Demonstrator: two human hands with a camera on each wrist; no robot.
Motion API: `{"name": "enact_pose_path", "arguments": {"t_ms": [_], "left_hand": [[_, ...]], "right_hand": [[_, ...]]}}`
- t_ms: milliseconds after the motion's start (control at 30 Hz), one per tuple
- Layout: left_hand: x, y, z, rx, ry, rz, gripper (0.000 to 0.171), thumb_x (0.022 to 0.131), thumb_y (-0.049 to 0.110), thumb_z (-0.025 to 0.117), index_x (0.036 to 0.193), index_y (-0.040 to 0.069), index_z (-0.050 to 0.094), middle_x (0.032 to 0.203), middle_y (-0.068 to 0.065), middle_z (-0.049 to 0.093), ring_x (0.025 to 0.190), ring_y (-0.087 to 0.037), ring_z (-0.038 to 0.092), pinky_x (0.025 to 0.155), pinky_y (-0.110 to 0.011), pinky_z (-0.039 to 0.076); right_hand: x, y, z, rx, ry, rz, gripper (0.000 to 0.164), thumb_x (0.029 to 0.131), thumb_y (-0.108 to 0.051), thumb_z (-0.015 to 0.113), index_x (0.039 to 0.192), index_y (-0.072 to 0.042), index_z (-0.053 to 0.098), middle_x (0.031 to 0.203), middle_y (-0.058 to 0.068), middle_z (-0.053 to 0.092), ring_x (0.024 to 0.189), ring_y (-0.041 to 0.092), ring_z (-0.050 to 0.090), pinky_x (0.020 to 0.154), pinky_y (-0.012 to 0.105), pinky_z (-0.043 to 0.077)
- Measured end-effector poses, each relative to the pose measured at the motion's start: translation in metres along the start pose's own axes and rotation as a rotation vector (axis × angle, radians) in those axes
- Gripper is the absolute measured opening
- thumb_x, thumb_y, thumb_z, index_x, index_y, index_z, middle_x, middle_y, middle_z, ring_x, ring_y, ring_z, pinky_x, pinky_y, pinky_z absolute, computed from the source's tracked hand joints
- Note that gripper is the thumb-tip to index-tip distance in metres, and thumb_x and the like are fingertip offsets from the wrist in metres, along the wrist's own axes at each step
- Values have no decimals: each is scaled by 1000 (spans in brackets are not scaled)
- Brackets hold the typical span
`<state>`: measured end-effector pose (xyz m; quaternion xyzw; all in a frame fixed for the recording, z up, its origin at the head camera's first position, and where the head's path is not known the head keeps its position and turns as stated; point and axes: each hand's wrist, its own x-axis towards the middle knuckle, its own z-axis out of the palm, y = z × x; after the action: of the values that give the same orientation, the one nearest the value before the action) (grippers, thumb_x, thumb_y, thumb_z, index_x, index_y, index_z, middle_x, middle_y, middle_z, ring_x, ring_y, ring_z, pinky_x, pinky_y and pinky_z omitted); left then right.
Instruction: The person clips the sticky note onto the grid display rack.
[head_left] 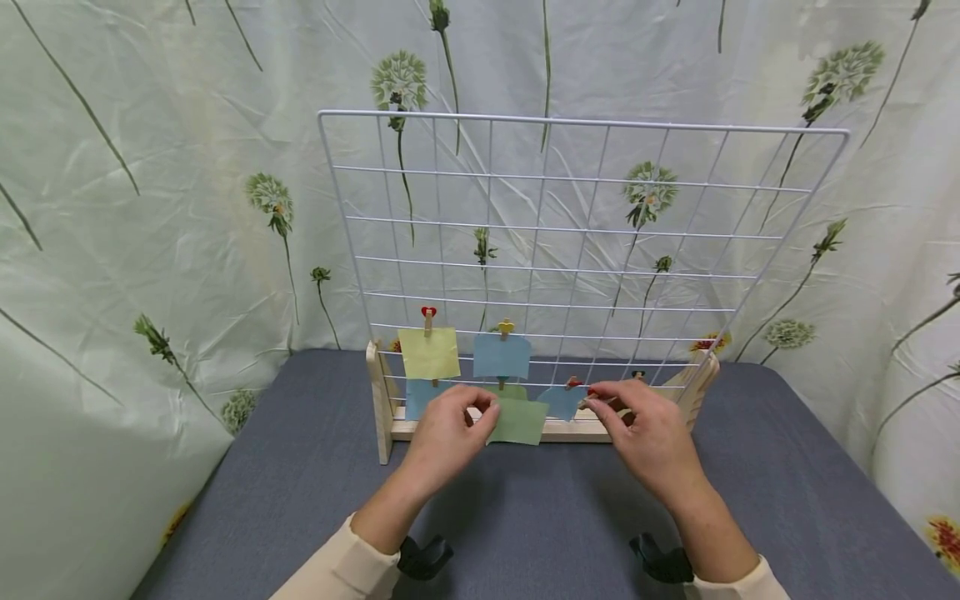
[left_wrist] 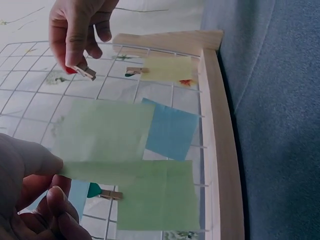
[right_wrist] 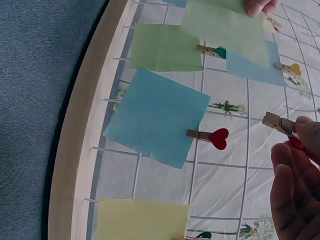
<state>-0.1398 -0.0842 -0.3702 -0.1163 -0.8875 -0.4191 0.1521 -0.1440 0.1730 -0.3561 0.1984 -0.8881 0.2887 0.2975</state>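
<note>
A loose pale green paper sheet is pinched at its edge between the thumb and fingers of my left hand, held in front of the grid. My right hand pinches a small wooden clothespin with a red piece at its handle end. In the right wrist view, a tilted blue sheet hangs near that hand from a red heart clothespin. Behind the loose sheet, another green sheet hangs from a clothespin with a green heart. Both hands stay in front of the wires.
The white wire grid stands in a wooden base on a dark grey tabletop. Clipped higher at left are a yellow sheet and a blue sheet. Another yellow sheet hangs low at right. A flowered curtain hangs behind.
</note>
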Motion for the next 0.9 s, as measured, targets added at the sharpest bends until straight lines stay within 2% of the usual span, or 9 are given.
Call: {"name": "enact_pose_path", "arguments": {"t_ms": [267, 433, 500, 667, 900], "left_hand": [[6, 9, 4, -1, -18, -3, 12, 97, 20, 70, 105, 15, 78, 99, 2, 72, 77, -11, 58, 65, -25, 50], [10, 11, 7, -7, -10, 5, 12, 96, 21, 72, 105, 14, 77, 96, 2, 72, 70, -9, 56, 62, -24, 49], [12, 11, 8, -7, 3, 13, 13, 95, 21, 73, 105, 14, 77, 94, 2, 72, 67, -8, 55, 60, -23, 48], [16, 13, 11, -6, 38, 24, 13, 95, 22, 74, 103, 13, 77, 93, 0, 72, 60, -6, 51, 56, -22, 45], [21, 20, 14, 12, 77, 34, 12, 95, 24, 73, 100, 14, 78, 91, 1, 72, 58, -6, 49, 53, -21, 43]], "right_hand": [[4, 2, -2, 14, 84, -65, 21, 84, -4, 81, 105, -8, 76, 91, 3, 73, 74, 15, 68, 59, 28, 56], [6, 3, -2, 26, 132, -103, 22, 82, -1, 83, 102, -7, 75, 91, 4, 72, 73, 13, 67, 61, 15, 50], [7, 3, -2, 29, 142, -110, 22, 82, -1, 83, 101, -6, 75, 91, 5, 72, 73, 13, 67, 62, 13, 49], [8, 1, -1, 27, 152, -99, 22, 83, -2, 82, 103, -7, 74, 93, 5, 71, 75, 15, 67, 61, 21, 53], [11, -2, 0, 47, 191, -88, 23, 83, 0, 82, 105, -5, 76, 93, 6, 70, 75, 12, 64, 65, 6, 45]]}}
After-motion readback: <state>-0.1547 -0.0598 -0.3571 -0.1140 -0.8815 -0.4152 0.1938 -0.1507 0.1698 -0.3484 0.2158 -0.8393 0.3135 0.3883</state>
